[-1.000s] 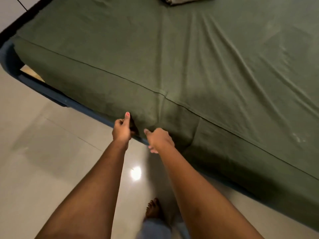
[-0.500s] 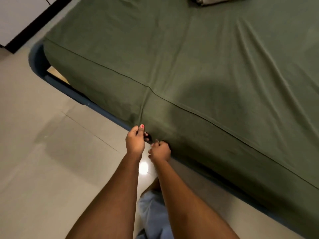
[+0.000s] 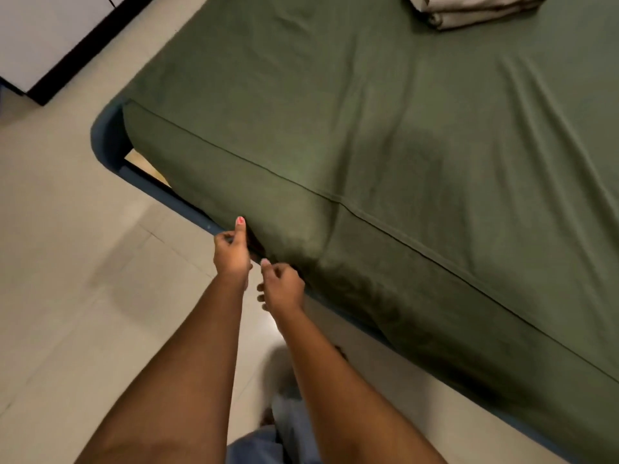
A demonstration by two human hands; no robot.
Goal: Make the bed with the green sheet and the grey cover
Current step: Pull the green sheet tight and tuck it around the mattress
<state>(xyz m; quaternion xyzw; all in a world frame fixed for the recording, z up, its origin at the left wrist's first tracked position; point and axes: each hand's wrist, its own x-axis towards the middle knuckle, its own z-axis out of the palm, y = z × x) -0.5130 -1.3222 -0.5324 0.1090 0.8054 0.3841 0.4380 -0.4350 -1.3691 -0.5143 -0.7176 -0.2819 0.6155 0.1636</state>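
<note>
Green sheet (image 3: 385, 135) hem: both hands have drawn closer, so this tuck seems nearly done. Left hand (image 3: 231, 254) pinches it; grip of the right hand (image 3: 283, 288) unclear.

Bare forearms, painted thumbnails, pale blue clothing at the lower edge

Both forearms are uncovered from the bottom of the view up to the wrists; on the left hand (image 3: 232, 252) the left thumbnail (image 3: 240, 220) is painted pinkish red; on the right hand (image 3: 284, 289) the right thumbnail (image 3: 265, 261) looks a paler pink, though it is small and soft; between the arms shows a pale blue-grey garment (image 3: 254, 445), loose like a trouser leg and blurred.
</note>
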